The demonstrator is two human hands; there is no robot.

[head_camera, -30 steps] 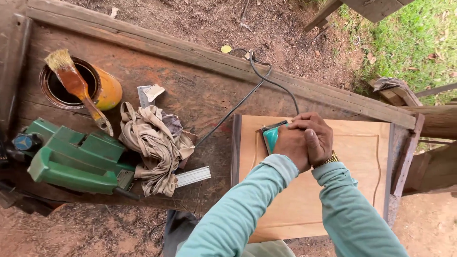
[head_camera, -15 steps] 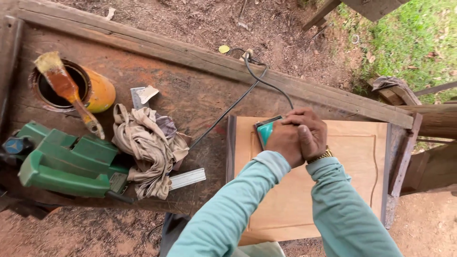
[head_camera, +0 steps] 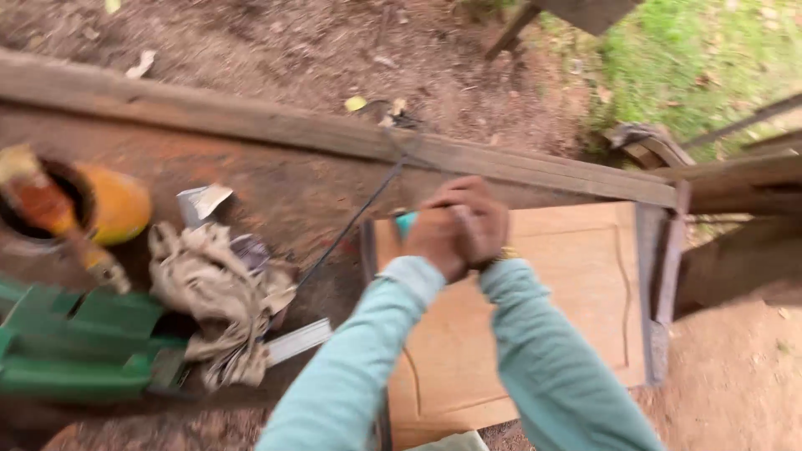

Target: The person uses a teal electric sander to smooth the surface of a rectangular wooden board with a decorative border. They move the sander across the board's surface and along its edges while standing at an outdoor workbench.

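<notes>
Both my hands press together on a small teal power tool [head_camera: 406, 222] near the far left corner of a pale wooden panel [head_camera: 568, 292]. My left hand [head_camera: 434, 238] lies over the tool's body, and my right hand [head_camera: 476, 219] overlaps it from the right. Most of the tool is hidden under my hands. Its black cord [head_camera: 351, 225] runs away across the reddish wooden workbench [head_camera: 276, 188] toward the far edge. The picture is blurred by motion.
On the bench to the left sit a yellow paint tin [head_camera: 113, 205] with a brush [head_camera: 58, 221] resting in it, a crumpled beige rag [head_camera: 221, 292], and a green machine [head_camera: 79, 347]. Bare dirt lies beyond the bench, grass at the far right.
My hands and the tool have slid a little to the left along the panel's far edge. The view has swung and become blurred.
</notes>
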